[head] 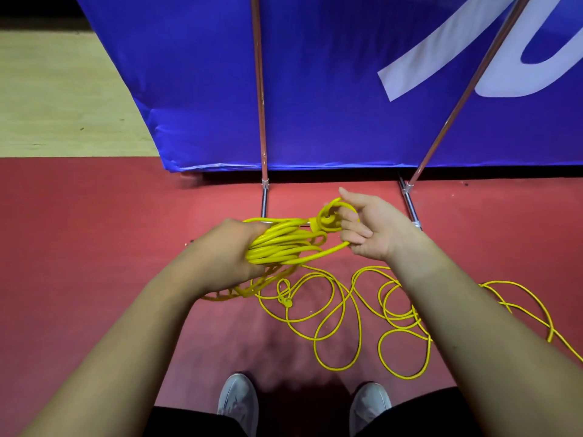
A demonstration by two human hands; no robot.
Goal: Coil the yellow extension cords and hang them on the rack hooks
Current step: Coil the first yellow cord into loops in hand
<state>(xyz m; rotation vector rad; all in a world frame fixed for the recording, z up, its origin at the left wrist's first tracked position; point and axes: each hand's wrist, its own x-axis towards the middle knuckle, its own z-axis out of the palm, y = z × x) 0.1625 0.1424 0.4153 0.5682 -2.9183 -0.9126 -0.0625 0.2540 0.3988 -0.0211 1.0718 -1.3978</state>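
A person stands over a yellow extension cord (400,317) sprawled in loose rings on a red floor (94,247), gathering it by hand in front of a blue banner (315,89) braced on metal poles (260,89). The left hand (233,250) is clenched around a coil (277,244) of several turns, while the right hand (369,228), palm up with fingers curled, grasps a fresh loop (331,212) just beside the coil. Much of the cord lies uncoiled near the person's grey shoes (238,395), overlapping itself in places, with a small lump (287,302), perhaps a plug, among the rings below the coil. No rack or hooks appear in view, so hanging looks some way off; the coiling itself seems roughly half done. To do this step well, the right hand should probably lay the new loop into the left palm at the same size as the turns there, giving the cord a slight twist so it sits flat rather than kinking. The left grip needs to open only enough to admit the turn, or the bundle may spill. Drawing slack slowly from the floor would let the crossed rings slide free instead of tightening into a snag
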